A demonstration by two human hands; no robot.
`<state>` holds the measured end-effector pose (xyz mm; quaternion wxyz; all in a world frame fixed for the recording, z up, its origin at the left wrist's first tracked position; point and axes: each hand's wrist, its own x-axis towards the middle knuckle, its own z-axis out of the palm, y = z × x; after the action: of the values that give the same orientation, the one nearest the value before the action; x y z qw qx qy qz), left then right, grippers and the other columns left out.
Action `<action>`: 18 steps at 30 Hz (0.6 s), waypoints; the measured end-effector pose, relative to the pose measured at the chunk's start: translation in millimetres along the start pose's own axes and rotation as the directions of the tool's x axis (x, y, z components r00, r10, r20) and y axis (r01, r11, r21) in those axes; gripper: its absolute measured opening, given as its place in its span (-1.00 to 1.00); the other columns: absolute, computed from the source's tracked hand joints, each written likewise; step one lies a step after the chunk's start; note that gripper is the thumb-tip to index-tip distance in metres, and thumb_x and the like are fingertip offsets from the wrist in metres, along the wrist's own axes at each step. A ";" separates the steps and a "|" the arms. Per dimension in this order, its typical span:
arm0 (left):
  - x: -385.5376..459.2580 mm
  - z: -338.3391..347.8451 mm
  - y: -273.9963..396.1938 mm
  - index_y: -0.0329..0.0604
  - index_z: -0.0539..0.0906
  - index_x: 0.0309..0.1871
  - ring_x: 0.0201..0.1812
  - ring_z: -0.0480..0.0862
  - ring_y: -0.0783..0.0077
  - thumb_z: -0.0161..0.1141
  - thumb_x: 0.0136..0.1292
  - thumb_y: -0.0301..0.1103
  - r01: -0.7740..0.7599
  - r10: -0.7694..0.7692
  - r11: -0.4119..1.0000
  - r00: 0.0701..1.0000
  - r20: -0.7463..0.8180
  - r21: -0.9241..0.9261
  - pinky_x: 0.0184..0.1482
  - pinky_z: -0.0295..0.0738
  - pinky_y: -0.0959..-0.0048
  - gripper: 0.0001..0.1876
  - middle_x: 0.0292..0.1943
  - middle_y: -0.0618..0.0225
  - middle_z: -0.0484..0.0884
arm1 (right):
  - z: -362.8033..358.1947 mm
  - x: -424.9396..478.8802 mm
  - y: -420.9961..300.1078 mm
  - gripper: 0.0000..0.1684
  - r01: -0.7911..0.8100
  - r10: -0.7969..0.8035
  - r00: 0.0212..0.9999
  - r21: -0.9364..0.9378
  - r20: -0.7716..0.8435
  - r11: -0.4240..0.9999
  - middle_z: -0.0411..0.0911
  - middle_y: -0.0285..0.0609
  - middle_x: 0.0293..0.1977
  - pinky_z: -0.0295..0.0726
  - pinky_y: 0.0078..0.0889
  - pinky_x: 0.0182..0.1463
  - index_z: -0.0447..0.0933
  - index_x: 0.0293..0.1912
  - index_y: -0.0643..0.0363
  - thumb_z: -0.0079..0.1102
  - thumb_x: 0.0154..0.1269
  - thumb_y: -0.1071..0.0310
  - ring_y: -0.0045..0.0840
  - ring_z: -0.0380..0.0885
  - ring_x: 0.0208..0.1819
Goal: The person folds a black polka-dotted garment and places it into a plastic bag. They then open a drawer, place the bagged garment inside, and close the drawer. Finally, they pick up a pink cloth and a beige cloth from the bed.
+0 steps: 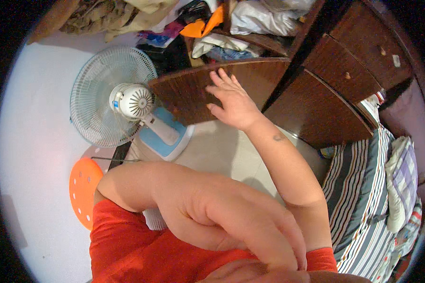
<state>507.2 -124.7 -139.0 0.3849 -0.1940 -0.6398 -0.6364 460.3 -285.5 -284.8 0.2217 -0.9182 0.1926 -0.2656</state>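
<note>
My right hand lies against a dark brown wooden cupboard door, fingers spread and back of the hand towards me. It grips nothing. Close under the camera, my left hand crosses in front of my red shirt, large in view, its fingers pointing down to the right. Its palm side is hidden, so whether it holds anything does not show. Left of the door stands a fan with a white motor housing and a blue and white base.
Clothes and bags fill the wooden shelves behind the door. Brown drawers are at the upper right. A striped mattress or cover lies at the right, a checked cloth beside it. An orange perforated chair back stands at the left.
</note>
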 end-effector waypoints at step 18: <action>88.0 61.7 -56.5 -0.17 0.53 -0.28 -0.50 0.57 0.25 0.00 0.41 -0.41 -0.246 0.029 0.935 0.773 -0.633 -0.257 -0.14 0.63 0.39 -0.87 -0.39 0.07 0.58 | -60.8 -201.3 40.0 -0.31 -0.507 0.586 0.796 -0.361 0.153 0.783 0.09 0.13 0.39 0.17 -0.24 0.45 0.32 0.26 0.21 0.27 0.19 0.20 -0.12 0.11 0.42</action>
<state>395.0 -93.0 -105.0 0.5821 -0.0817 -0.3476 -0.7305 258.1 -242.2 -339.9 0.1700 -0.8706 0.4603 -0.0352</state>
